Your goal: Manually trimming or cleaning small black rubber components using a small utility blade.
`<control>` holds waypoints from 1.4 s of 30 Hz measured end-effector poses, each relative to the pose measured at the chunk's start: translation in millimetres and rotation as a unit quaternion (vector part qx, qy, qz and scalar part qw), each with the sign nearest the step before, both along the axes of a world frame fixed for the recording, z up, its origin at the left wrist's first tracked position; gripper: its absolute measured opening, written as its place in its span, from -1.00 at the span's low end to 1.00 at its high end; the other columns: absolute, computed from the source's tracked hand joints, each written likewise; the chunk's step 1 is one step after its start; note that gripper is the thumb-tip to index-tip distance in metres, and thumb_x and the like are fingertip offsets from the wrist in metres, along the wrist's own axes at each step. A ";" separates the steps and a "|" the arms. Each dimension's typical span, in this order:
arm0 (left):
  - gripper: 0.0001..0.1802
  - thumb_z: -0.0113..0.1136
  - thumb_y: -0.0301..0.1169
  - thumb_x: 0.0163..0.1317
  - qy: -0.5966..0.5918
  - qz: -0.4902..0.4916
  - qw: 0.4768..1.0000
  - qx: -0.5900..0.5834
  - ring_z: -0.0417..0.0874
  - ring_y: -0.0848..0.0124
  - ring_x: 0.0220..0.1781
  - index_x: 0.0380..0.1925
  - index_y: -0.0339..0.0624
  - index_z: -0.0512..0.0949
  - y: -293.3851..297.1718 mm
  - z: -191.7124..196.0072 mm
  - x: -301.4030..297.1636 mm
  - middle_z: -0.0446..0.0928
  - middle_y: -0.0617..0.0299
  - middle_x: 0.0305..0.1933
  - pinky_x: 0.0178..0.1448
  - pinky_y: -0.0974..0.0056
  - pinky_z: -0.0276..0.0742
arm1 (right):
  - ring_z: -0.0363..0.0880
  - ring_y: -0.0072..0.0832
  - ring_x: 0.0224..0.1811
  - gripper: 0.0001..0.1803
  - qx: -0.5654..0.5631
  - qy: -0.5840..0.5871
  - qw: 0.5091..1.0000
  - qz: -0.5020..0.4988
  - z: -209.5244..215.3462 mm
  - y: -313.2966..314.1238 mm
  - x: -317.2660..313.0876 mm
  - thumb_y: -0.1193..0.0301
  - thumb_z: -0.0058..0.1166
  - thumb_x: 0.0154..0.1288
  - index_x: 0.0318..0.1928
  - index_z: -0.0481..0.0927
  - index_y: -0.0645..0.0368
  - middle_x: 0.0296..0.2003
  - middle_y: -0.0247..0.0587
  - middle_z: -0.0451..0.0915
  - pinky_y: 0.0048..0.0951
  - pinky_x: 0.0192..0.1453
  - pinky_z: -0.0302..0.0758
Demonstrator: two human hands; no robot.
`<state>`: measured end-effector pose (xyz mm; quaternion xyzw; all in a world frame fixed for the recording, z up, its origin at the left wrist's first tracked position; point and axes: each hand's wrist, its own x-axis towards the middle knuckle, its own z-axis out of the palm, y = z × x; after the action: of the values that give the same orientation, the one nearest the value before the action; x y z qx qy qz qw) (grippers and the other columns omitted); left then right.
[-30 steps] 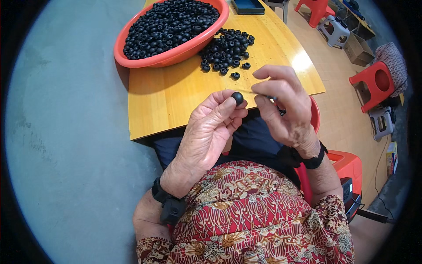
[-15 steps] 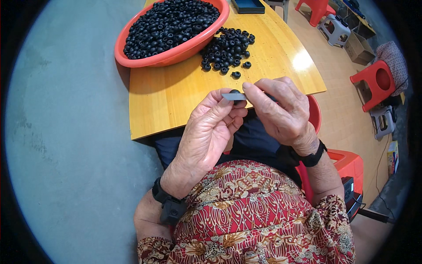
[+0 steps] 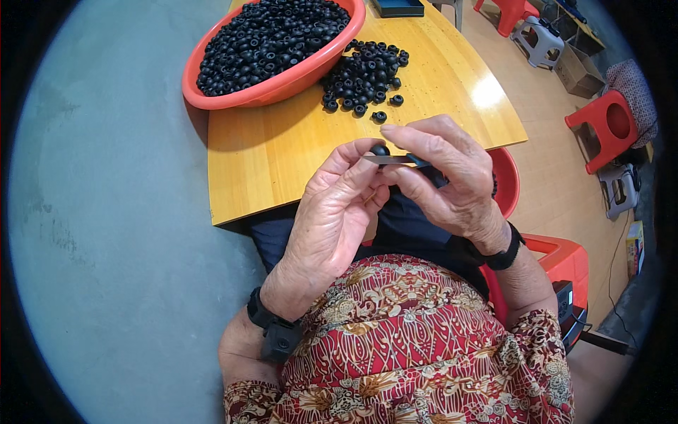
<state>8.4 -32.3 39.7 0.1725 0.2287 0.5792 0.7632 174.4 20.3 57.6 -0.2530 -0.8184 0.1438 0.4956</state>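
My left hand (image 3: pixel 337 201) pinches a small round black part (image 3: pixel 380 150) between thumb and fingers, just beyond the near table edge. My right hand (image 3: pixel 446 173) grips a small knife (image 3: pixel 390 160) with a blue handle; its flat blade lies across the near side of the black part, beside my left thumb tip. The right forefinger is raised above the handle. Ahead of both hands, a loose pile of like black parts (image 3: pixel 367 74) rests on the yellow table (image 3: pixel 268 152). Whether the blade is cutting in cannot be seen.
A red basin (image 3: pixel 275 97) heaped with black parts stands at the table's far left. Behind the pile is a dark tray (image 3: pixel 397 8). Below the right table edge sits another red container (image 3: pixel 506 184). Red stools (image 3: pixel 606 127) and a cardboard box (image 3: pixel 579 71) are at far right.
The knife has turned so its blade looks thinner, and its blue handle now shows. My right forefinger has lifted off the blade, and the thumb has come under the handle.
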 end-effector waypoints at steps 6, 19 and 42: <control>-0.68 0.18 -0.43 0.29 0.037 -0.002 0.999 -0.001 0.56 0.51 -0.04 0.03 -0.16 0.42 1.1 -0.5 0.4 0.53 0.26 -0.06 0.14 0.33 0.47 | 0.57 -0.30 -0.37 -0.66 -0.013 0.005 1.000 0.028 -4.9 2.2 0.9 0.55 0.32 -0.04 -0.15 0.66 0.21 -0.38 -0.15 0.57 -0.38 -0.33 0.52; -0.68 0.16 -0.46 0.30 0.043 0.015 0.999 0.023 0.57 0.52 -0.04 0.03 -0.17 0.38 -0.8 -0.1 -0.8 0.53 0.29 -0.08 0.13 0.34 0.48 | 0.52 -0.33 -0.45 -0.57 0.077 -0.034 0.996 0.014 -0.2 1.3 6.6 0.52 0.32 -0.11 -0.10 0.65 0.19 -0.37 -0.19 0.54 -0.40 -0.41 0.47; -0.67 0.23 -0.51 0.24 0.158 0.098 0.979 0.089 0.56 0.51 -0.03 0.00 -0.25 0.43 2.8 5.3 3.5 0.49 0.24 -0.06 0.14 0.38 0.49 | 0.56 -0.29 -0.39 -0.66 0.020 -0.002 1.000 0.017 -1.4 1.2 0.7 0.58 0.29 0.00 -0.12 0.63 0.23 -0.37 -0.13 0.56 -0.38 -0.36 0.52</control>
<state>11.8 -29.5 44.9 0.3059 0.3092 0.6350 0.6385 175.2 21.5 56.2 -0.2293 -0.8263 0.1349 0.4965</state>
